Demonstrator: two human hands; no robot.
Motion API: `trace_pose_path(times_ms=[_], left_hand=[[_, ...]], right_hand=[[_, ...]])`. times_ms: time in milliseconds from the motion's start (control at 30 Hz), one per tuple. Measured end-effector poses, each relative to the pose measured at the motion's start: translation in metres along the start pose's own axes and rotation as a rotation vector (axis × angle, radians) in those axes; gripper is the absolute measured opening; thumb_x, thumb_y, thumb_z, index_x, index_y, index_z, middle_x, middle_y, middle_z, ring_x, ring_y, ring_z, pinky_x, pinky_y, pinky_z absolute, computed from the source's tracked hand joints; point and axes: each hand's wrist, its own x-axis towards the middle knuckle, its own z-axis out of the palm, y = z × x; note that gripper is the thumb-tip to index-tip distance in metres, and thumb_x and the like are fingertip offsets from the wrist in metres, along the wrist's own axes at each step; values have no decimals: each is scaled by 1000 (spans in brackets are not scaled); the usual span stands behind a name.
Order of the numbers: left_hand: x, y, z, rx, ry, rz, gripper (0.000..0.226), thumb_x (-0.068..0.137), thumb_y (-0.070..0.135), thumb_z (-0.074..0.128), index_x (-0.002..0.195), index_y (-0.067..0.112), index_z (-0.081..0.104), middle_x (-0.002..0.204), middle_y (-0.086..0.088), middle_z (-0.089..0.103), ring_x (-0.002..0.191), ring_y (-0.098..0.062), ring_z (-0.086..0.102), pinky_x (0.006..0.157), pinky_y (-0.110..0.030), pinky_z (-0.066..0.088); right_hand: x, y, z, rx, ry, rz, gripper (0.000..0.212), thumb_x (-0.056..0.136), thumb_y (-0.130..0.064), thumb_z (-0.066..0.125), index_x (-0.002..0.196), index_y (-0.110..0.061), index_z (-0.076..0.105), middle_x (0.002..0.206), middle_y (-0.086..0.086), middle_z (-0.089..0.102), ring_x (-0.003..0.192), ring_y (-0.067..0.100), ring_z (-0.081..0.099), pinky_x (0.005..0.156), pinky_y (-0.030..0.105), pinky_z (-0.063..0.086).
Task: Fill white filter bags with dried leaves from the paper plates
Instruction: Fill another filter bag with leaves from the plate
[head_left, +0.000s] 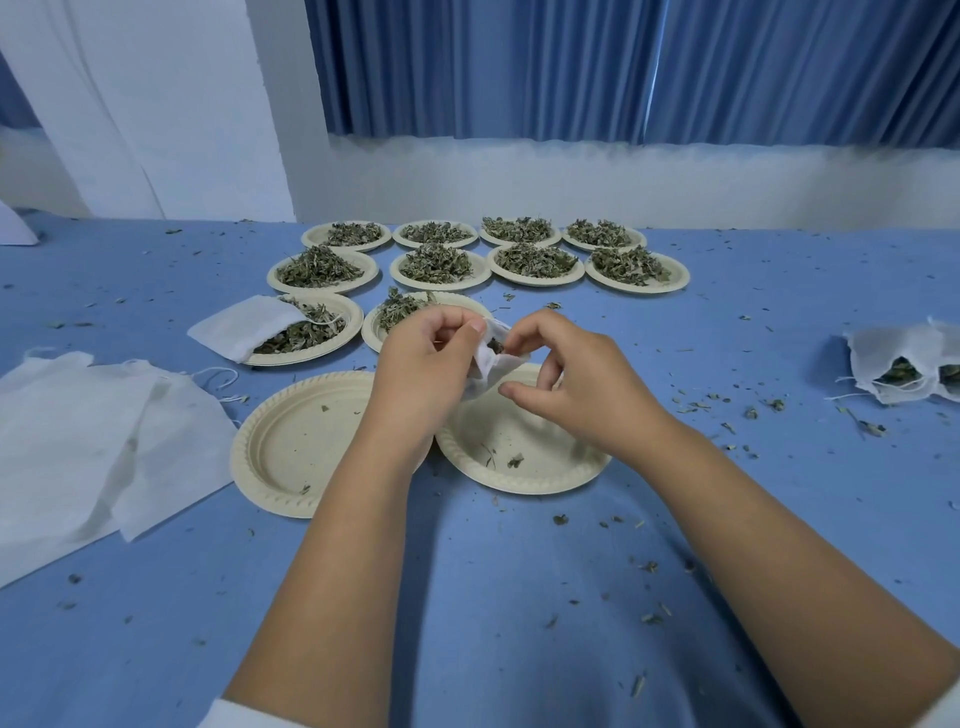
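The bag (492, 364) is held up between both hands, just above the two near plates (291, 441), which hold only a few scraps. The left hand (426, 358) has a closed grip on it, fingers and thumb curled round the bunched cloth. The right hand (566, 374) pinches the rim of the mouth between thumb and forefinger, its other fingers loosely curled. Dark leaves (496, 345) show in the opening, so the bag looks close to full. The main risk is a spill: the mouth is narrow and faces sideways toward the right hand, and if that pinch slips or the bag tips further, leaves would drop onto the surface (519, 597), which is strewn with crumbs. Squeezing the thin cloth too hard could crush the brittle leaves or force them out. A heaped plate (375, 332) sits just behind the knuckles, and a forward nudge could scatter it. Whether a drawstring is caught in either grip cannot be told.
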Motion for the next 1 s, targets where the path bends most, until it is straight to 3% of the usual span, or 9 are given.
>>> trace_pose_path(times_ms=[200, 333, 400, 467, 600, 700, 767, 900, 1000], left_hand=[[-3, 2, 1, -31, -73, -9, 13, 99, 14, 55, 95, 10, 67, 73, 1, 69, 64, -5, 68, 62, -26, 58], [-2, 2, 1, 4, -79, -10, 12, 98, 16, 57, 92, 14, 67, 81, -5, 68, 71, -12, 65, 68, -32, 58], [-3, 3, 1, 22, -71, -3, 13, 98, 15, 56, 92, 13, 67, 77, -3, 66, 67, -9, 61, 62, -28, 55], [-2, 1, 1, 75, 2, 20, 14, 98, 15, 55, 95, 11, 68, 74, 1, 62, 62, -6, 56, 59, -27, 53], [1, 0, -3, 72, 134, -6, 15, 99, 14, 54, 97, 8, 68, 75, 0, 62, 68, -15, 61, 74, -47, 60], [2, 1, -5, 64, 163, -41, 16, 99, 14, 54, 97, 8, 68, 85, -8, 66, 85, -30, 68, 77, -54, 58], [3, 0, -6, 61, 165, -46, 16, 99, 13, 53, 97, 7, 68, 84, -10, 65, 84, -34, 67, 78, -56, 57], [4, -3, -6, 59, 149, -49, 16, 98, 12, 53, 95, 8, 68, 60, 6, 59, 54, -8, 56, 76, -53, 58], [4, -3, -6, 40, 145, -46, 16, 98, 12, 54, 93, 10, 68, 53, 11, 55, 46, -1, 50, 72, -46, 61]], right_hand=[[0, -2, 10, 26, 109, 36, 20, 84, -26, 71, 84, -36, 54, 80, -27, 63, 52, 6, 60, 68, 28, 51], [0, -2, 11, 118, 63, 61, 21, 91, -17, 63, 85, -34, 53, 87, -22, 66, 40, 8, 57, 53, 22, 48], [-1, -3, 11, 169, -3, 66, 21, 93, -16, 62, 86, -33, 53, 86, -20, 68, 41, 9, 57, 51, 19, 47], [-1, -4, 11, 207, -69, 68, 21, 95, -18, 61, 87, -36, 54, 92, -16, 70, 44, 12, 60, 53, 22, 50], [0, -8, 8, 337, -44, 61, 27, 96, -8, 56, 94, -35, 60, 101, -18, 66, 63, 15, 68, 64, 32, 57], [2, -4, -2, 257, 8, 92, 29, 92, -6, 60, 87, -34, 61, 88, -29, 63, 66, 3, 63, 67, 22, 53], [2, 0, -8, 138, -106, 136, 27, 87, -6, 67, 82, -32, 64, 76, -29, 63, 64, 1, 59, 68, 21, 52], [-3, 0, -7, 0, -483, 232, 25, 80, -7, 75, 87, -30, 70, 88, -11, 70, 80, 10, 67, 81, 31, 57], [-4, -2, 3, 2, -533, 226, 23, 80, -13, 79, 97, -28, 73, 91, -13, 69, 77, 0, 62, 83, 23, 54]])
